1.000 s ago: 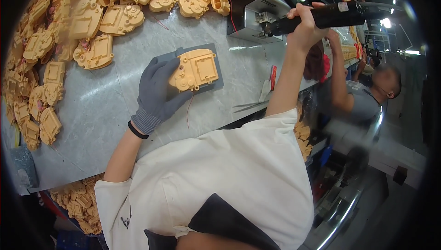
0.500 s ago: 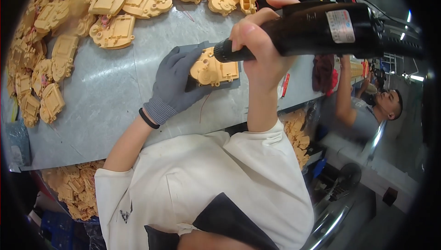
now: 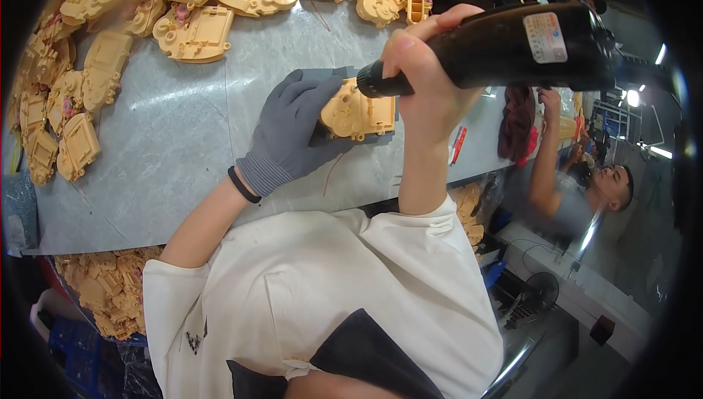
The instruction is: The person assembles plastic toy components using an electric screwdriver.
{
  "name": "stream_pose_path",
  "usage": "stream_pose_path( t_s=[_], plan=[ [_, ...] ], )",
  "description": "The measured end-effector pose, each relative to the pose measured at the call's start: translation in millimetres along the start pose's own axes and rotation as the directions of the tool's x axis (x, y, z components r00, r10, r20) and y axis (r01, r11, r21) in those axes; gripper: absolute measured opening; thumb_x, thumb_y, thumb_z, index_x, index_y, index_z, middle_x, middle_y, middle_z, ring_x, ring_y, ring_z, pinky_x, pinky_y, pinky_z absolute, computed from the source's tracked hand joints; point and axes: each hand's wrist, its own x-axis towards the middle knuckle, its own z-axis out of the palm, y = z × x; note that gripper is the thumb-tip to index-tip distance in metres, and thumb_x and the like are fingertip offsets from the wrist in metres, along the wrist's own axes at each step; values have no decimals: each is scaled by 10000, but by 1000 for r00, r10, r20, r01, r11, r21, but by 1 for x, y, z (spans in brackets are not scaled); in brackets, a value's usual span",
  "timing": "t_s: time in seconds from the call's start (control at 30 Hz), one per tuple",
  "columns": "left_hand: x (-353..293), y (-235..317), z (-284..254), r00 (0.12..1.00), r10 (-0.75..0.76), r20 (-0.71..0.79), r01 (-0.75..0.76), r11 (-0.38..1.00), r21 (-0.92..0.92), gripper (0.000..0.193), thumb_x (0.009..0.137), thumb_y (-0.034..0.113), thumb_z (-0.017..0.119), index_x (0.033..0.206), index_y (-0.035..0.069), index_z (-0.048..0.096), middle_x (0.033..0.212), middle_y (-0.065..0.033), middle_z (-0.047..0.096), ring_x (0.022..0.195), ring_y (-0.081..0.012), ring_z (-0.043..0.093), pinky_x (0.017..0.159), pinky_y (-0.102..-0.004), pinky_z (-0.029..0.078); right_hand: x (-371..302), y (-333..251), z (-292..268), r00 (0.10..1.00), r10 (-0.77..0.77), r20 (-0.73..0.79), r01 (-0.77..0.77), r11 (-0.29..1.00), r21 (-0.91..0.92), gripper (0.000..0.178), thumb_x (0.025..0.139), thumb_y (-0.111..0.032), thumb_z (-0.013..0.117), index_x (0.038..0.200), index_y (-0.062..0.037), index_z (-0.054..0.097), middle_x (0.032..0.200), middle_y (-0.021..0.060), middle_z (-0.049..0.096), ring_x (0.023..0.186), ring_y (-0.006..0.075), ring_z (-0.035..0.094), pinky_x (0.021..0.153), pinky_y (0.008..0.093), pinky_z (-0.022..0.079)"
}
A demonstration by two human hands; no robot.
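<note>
Hands first: the gloved left hand point(image 3: 289, 126) curls round the left side of a yellow plastic case point(image 3: 368, 117), while the bare right hand point(image 3: 433, 69) is wrapped about a black power driver point(image 3: 505, 46). That case sits on a grey block point(image 3: 384, 137) on the desk point(image 3: 183, 150), and the driver's nose is over its upper left part, close to the gloved fingers. Such closeness would worry me: if the tip slipped, it could skid into those fingers or gouge the plastic, and a turning bit could snag the knit. Should the left grip slacken, the case might twist on its block. From its near edge a thin red wire point(image 3: 332, 173) trails across the desk, loose enough to be trapped or tugged if the case turned. Farther off, a neighbouring case point(image 3: 196, 32) lies at the edge of a crowded heap, where a knock might send pieces sliding. I can't make out the driver's very tip, whether it touches anything, or a screw beneath it. Part of the right palm is hidden behind the tool, the driver's cord point(image 3: 644, 69) blurs into the dark rim, and the desk edge cuts off the lower pile point(image 3: 106, 293).
</note>
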Motion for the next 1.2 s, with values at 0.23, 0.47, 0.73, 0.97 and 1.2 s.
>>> stream_pose_path(
  t_s=[0.23, 0.47, 0.73, 0.97, 1.2],
  plan=[
    [4, 10, 0, 986, -134, 98, 129, 990, 55, 703, 628, 318, 743, 1201, 33, 453, 1057, -131, 564, 964, -308, 528, 928, -428, 383, -15, 0, 0, 999, -50, -19, 47, 993, -111, 341, 666, 109, 567, 951, -18, 427, 599, 55, 527, 469, 119, 493, 486, 247, 444],
    [26, 17, 8, 824, -550, 136, 557, 830, -17, 701, 654, 306, 681, 1238, 9, 431, 973, -175, 598, 961, -333, 534, 989, -430, 330, -17, -36, -32, 994, -105, 2, 102, 965, 241, 429, 704, 76, 584, 1084, -44, 424, 620, 52, 529, 519, 156, 543, 566, 282, 463],
    [-7, 51, -3, 738, -674, -21, 619, 690, -374, 608, 712, 193, 660, 1261, 50, 441, 1081, -94, 541, 987, -202, 543, 877, -303, 441, -39, -155, -100, 898, -342, 277, 126, 803, 583, 298, 760, 1, 575, 1045, -59, 511, 724, 82, 537, 617, 184, 559, 647, 332, 480],
    [4, 75, -16, 964, -156, -213, 122, 979, -162, 552, 611, -123, 664, 1121, 21, 510, 1005, -123, 533, 916, -246, 550, 829, -322, 457, -36, -125, -30, 848, -424, 318, 133, 750, 648, 245, 766, 11, 564, 1001, -40, 515, 735, 104, 537, 638, 207, 571, 640, 359, 495],
    [-7, 62, -40, 966, 92, -243, -100, 995, -20, 476, 653, -62, 686, 1086, 29, 509, 1041, -136, 559, 946, -259, 539, 862, -349, 425, -35, -127, -11, 822, -460, 335, -21, 564, 826, 192, 772, 21, 553, 957, -22, 520, 745, 125, 537, 659, 230, 583, 634, 385, 510]
  ],
)
